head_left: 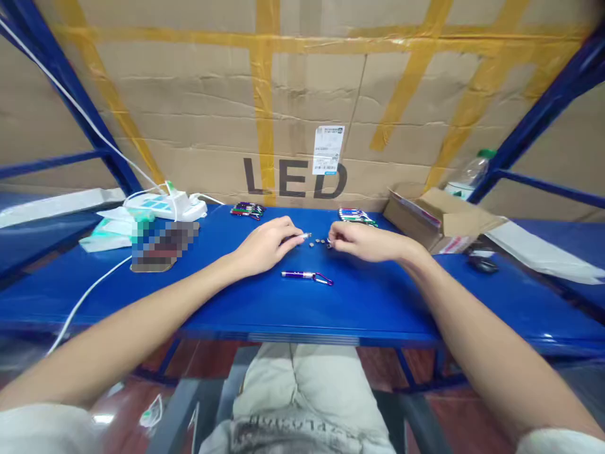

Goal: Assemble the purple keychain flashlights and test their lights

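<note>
My left hand rests on the blue table, thumb and fingers closed around a small silver tube whose end points right. Several tiny round metal pieces like button cells lie between my two hands. My right hand is at their right side, fingertips pinched low at the tabletop; whatever they grip is too small to make out. Closer to me, a purple pen light with a carabiner clip lies crosswise on the table, touched by neither hand.
Bundles of clip-on pen lights lie at the back left and back right. A white power strip with cables stands left. To the right are an open cardboard box, a black mouse and a bottle. Large cardboard closes off the back.
</note>
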Motion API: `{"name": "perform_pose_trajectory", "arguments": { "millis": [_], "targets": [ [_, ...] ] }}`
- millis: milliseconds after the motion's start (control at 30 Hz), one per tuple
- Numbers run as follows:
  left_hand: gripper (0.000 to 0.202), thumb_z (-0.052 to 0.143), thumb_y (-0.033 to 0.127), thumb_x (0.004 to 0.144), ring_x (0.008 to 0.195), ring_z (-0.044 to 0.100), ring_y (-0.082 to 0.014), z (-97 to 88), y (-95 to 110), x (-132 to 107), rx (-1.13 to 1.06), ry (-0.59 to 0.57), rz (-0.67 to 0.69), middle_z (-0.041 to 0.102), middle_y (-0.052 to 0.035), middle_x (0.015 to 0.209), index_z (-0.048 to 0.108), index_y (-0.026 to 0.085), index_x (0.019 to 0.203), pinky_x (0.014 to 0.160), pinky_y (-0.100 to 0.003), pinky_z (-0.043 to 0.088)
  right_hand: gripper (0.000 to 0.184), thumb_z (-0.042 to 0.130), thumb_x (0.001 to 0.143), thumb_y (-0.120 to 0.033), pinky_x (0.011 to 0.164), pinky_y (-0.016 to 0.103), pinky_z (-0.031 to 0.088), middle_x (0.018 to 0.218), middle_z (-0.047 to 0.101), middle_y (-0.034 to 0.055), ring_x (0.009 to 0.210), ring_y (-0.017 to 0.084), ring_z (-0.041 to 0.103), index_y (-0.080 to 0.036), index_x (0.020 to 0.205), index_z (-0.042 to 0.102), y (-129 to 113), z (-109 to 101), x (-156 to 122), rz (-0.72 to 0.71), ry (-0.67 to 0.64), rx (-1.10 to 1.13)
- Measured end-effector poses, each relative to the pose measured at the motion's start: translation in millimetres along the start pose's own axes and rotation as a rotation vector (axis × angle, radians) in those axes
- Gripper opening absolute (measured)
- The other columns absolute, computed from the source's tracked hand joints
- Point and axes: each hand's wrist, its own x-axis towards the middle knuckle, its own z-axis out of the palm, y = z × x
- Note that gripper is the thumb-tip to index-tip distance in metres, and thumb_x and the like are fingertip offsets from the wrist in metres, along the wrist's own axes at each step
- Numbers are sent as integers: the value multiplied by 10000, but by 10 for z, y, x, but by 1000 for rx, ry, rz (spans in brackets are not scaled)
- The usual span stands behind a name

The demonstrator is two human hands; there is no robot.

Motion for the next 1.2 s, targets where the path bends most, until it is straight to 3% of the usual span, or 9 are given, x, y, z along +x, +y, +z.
{"name": "perform_pose_trajectory", "arguments": {
  "millis": [200,467,633,833,1000,1200],
  "targets": [
    [337,557,401,1127,994,700,-229,-12,-8,-1,-83,10,-22,737,-83,1078,805,177,1167,926,-346,514,96,477,1054,-280,778,336,508,980,730,67,844,211,654,-238,983,526,2,3,41,6,146,155],
    [324,592,408,1098,912,678,-201,-22,24,12,-189,6,-82,746,-63,1019,827,188,1132,865,-327,490,144,465,1102,-376,770,358,539,921,744,47,836,213,688,-254,1028,486,-23,113,99,-155,201,361],
    [356,625,474,1077,914,696,-194,-19,65,9,-353,-5,-126,782,-67,1089,829,194,1161,824,-310,498,167,452,1127,-410,721,331,535,962,757,53,827,194,668,-245,1116,476,-54,211,144,-169,162,423],
    [447,656,565,1050,895,728,-191,10,23,10,-601,-17,-205,809,-89,1153,809,170,1196,869,-321,551,204,482,1123,-424,665,297,548,866,704,6,727,159,629,-232,1190,489,-128,245,126,-123,60,533],
    [534,686,646,1003,851,733,-193,17,12,34,-666,-21,-245,819,-118,1141,806,148,1154,788,-313,557,259,574,1080,-393,702,308,582,923,751,36,794,176,674,-211,1264,564,-142,223,114,-116,42,569],
    [560,705,664,981,839,735,-189,9,40,44,-714,-27,-279,826,-123,1093,799,144,1165,720,-289,541,253,586,1045,-333,724,316,573,989,788,68,789,184,686,-170,1223,665,-139,213,118,-89,26,471]
  ]
}}
